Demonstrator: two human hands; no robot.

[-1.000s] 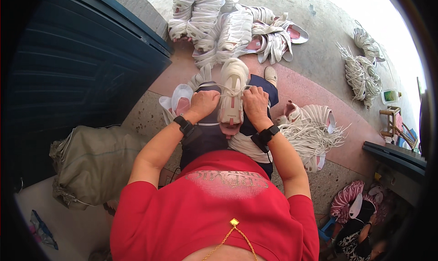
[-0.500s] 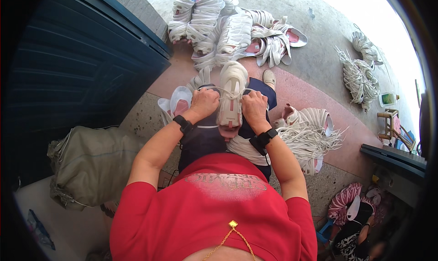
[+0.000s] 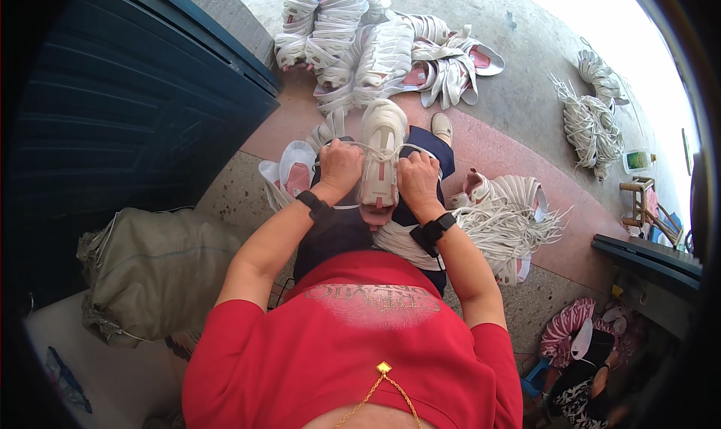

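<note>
On my lap stands a white and beige shoe upper [image 3: 381, 175] with pink trim, its rounded toe pointing away from me. A white shoelace [image 3: 381, 153] crosses over its middle. My left hand [image 3: 342, 166] is closed on the lace at the shoe's left side. Opposite it, my right hand [image 3: 418, 175] grips the lace at the right side. Fine detail of the lace inside both fists is hidden. By my right thigh lie a bundle of loose white laces [image 3: 503, 230] and a row of stacked uppers [image 3: 514, 192]. More uppers [image 3: 297, 166] lie beside my left knee.
Large stacks of white uppers [image 3: 387, 50] sit on the floor ahead. Bundled laces [image 3: 593, 132], a clear plastic container [image 3: 637, 161] and a wooden stool [image 3: 640, 204] are at the right. A stuffed sack [image 3: 161, 271] and blue door [image 3: 135, 106] flank my left. Another person [image 3: 589, 376] works at lower right.
My left hand and forearm have shifted very slightly toward the shoe. Both hands keep hold of the lace, and the shoe stays in place.
</note>
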